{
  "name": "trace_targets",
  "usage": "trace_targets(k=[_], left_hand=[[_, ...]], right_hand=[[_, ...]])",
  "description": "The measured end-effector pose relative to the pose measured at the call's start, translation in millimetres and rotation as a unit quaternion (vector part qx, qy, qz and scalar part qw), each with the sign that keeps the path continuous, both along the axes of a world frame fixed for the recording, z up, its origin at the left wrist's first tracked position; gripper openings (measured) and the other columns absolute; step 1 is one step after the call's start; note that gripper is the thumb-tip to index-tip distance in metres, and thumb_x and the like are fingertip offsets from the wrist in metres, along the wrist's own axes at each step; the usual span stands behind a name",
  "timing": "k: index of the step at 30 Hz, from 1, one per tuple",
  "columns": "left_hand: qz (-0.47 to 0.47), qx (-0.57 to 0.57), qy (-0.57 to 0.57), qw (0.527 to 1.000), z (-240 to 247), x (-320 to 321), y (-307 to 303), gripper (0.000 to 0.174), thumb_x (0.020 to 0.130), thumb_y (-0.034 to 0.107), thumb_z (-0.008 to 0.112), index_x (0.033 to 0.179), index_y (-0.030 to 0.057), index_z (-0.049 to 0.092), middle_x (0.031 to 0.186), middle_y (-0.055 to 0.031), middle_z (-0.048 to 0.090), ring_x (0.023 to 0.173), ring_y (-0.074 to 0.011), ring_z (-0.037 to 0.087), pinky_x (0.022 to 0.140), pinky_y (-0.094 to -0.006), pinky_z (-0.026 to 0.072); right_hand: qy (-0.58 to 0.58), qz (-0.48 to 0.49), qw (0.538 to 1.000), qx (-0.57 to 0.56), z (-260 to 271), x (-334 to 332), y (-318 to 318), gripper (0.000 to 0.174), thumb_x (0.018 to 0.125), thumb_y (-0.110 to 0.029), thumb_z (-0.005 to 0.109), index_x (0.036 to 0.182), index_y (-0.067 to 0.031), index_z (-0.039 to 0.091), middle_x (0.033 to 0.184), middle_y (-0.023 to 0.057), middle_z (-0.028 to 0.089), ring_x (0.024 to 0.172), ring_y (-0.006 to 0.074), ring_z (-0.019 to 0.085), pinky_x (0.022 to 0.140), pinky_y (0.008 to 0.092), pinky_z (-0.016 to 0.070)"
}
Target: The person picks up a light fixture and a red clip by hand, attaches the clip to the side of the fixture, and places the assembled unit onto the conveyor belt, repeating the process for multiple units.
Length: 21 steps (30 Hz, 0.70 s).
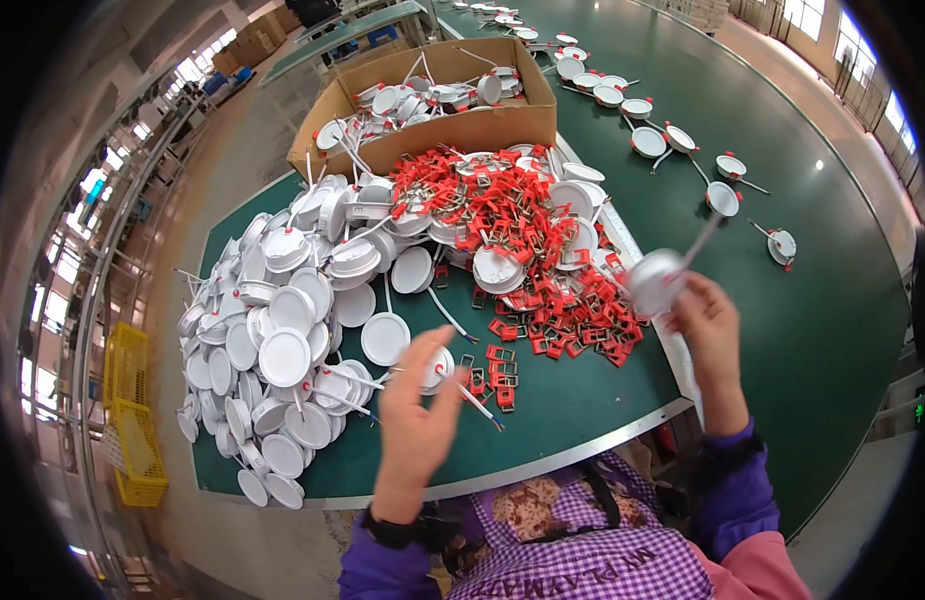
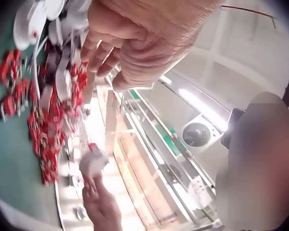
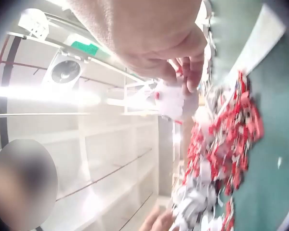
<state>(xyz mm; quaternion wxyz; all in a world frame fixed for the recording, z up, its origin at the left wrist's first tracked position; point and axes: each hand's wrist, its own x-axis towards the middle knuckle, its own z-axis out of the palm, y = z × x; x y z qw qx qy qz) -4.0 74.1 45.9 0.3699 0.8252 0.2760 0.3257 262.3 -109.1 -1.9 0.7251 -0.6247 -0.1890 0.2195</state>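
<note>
My right hand (image 1: 707, 325) pinches a round white lamp (image 1: 655, 283) by its edge above the metal rim at the table's right side; a cable trails up from it, blurred. In the right wrist view the lamp (image 3: 176, 101) shows a red clip at its side. My left hand (image 1: 419, 415) is raised with fingers extended over the table's front part, beside a white lamp (image 1: 437, 369) with a red mark and a cable; whether they touch, I cannot tell. In the left wrist view the left hand (image 2: 139, 41) holds nothing visible.
White lamps (image 1: 285, 357) are heaped at the left. Red clips (image 1: 522, 220) lie piled in the middle and right. Behind stands a cardboard box (image 1: 462, 135) of lamps. On the green belt (image 1: 782, 330) beyond the metal rim, lamps (image 1: 722, 198) with cables lie in a loose line.
</note>
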Motion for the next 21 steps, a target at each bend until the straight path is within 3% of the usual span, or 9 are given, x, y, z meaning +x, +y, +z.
trace_targets(k=[1, 2, 4, 7, 9, 11, 14, 18, 21], left_hand=[[0.028, 0.035, 0.058, 0.997, -1.8, -10.3, 12.9, 0.042, 0.078, 0.003, 0.058, 0.120, 0.0002, 0.052, 0.120, -0.0139, 0.054, 0.106, -0.0245, 0.052, 0.093, -0.0335, 0.0384], [0.025, 0.074, 0.118, 0.990, -5.8, -18.9, 22.8, 0.046, 0.076, 0.002, 0.059, 0.121, -0.0004, 0.051, 0.121, -0.0159, 0.052, 0.111, -0.0282, 0.048, 0.096, -0.0360, 0.0363], [0.024, 0.112, 0.177, 0.978, -17.4, -27.0, 29.3, 0.050, 0.073, 0.001, 0.060, 0.121, -0.0010, 0.049, 0.122, -0.0179, 0.051, 0.116, -0.0319, 0.044, 0.098, -0.0385, 0.0342], [0.005, 0.140, 0.226, 0.964, -36.1, -26.0, 31.7, 0.056, 0.069, 0.002, 0.062, 0.123, -0.0021, 0.047, 0.123, -0.0202, 0.048, 0.119, -0.0370, 0.038, 0.100, -0.0412, 0.0317], [0.018, 0.185, 0.235, 0.954, -48.8, -22.3, 33.3, 0.061, 0.068, 0.003, 0.066, 0.125, -0.0023, 0.044, 0.122, -0.0215, 0.047, 0.118, -0.0392, 0.039, 0.097, -0.0458, 0.0339], [0.018, 0.184, 0.235, 0.954, -61.4, -20.6, 33.6, 0.063, 0.067, 0.005, 0.068, 0.125, -0.0036, 0.043, 0.121, -0.0217, 0.046, 0.116, -0.0391, 0.039, 0.096, -0.0456, 0.0344], [0.022, 0.166, 0.216, 0.962, -64.2, -19.0, 23.8, 0.066, 0.067, 0.009, 0.071, 0.125, -0.0059, 0.043, 0.118, -0.0218, 0.046, 0.111, -0.0383, 0.040, 0.094, -0.0444, 0.0352], [0.036, 0.143, 0.209, 0.967, -66.9, -20.9, 10.2, 0.066, 0.064, 0.013, 0.075, 0.119, -0.0074, 0.046, 0.112, -0.0206, 0.047, 0.104, -0.0364, 0.042, 0.090, -0.0421, 0.0369], [0.033, 0.110, 0.190, 0.975, -66.2, -24.1, 5.6, 0.064, 0.060, 0.015, 0.078, 0.114, -0.0042, 0.048, 0.110, -0.0195, 0.047, 0.106, -0.0361, 0.043, 0.092, -0.0412, 0.0376]], right_hand=[[0.013, -0.093, 0.995, 0.016, -7.6, 16.3, -4.8, 0.031, 0.087, -0.011, 0.058, 0.113, 0.0037, 0.051, 0.087, 0.0118, 0.064, 0.070, 0.0135, 0.063, 0.055, 0.0239, 0.0519], [0.012, -0.095, 0.995, 0.016, -5.8, 21.7, -7.1, 0.031, 0.087, -0.011, 0.058, 0.113, 0.0037, 0.051, 0.087, 0.0118, 0.064, 0.070, 0.0135, 0.063, 0.055, 0.0239, 0.0519], [0.165, -0.176, 0.969, 0.047, -2.2, 26.6, -9.9, 0.031, 0.088, -0.013, 0.057, 0.113, 0.0054, 0.051, 0.089, 0.0140, 0.065, 0.069, 0.0138, 0.063, 0.053, 0.0219, 0.0502], [0.074, -0.004, 0.997, -0.005, -5.7, -15.5, 6.0, 0.026, 0.088, -0.011, 0.058, 0.109, 0.0027, 0.055, 0.091, 0.0143, 0.065, 0.070, 0.0141, 0.064, 0.054, 0.0219, 0.0505], [-0.035, 0.151, 0.978, -0.141, -0.2, -52.6, 27.7, 0.019, 0.085, -0.009, 0.058, 0.103, -0.0017, 0.060, 0.088, 0.0124, 0.065, 0.070, 0.0181, 0.064, 0.057, 0.0272, 0.0508], [-0.321, 0.224, 0.911, -0.132, -16.4, -76.4, 45.5, 0.017, 0.082, -0.010, 0.059, 0.098, -0.0052, 0.062, 0.086, 0.0116, 0.063, 0.072, 0.0254, 0.062, 0.062, 0.0340, 0.0499], [-0.395, 0.274, 0.863, -0.158, -18.8, -100.0, 66.1, 0.015, 0.080, -0.015, 0.060, 0.093, -0.0062, 0.060, 0.085, 0.0117, 0.058, 0.075, 0.0324, 0.060, 0.064, 0.0409, 0.0481], [-0.436, 0.295, 0.816, -0.237, -22.3, -112.6, 79.5, 0.018, 0.079, -0.018, 0.062, 0.094, -0.0076, 0.061, 0.086, 0.0099, 0.057, 0.076, 0.0307, 0.059, 0.063, 0.0392, 0.0479], [-0.444, 0.286, 0.814, -0.241, -29.5, -116.1, 82.4, 0.017, 0.078, -0.018, 0.063, 0.090, -0.0068, 0.060, 0.085, 0.0099, 0.055, 0.075, 0.0311, 0.059, 0.063, 0.0395, 0.0478]])
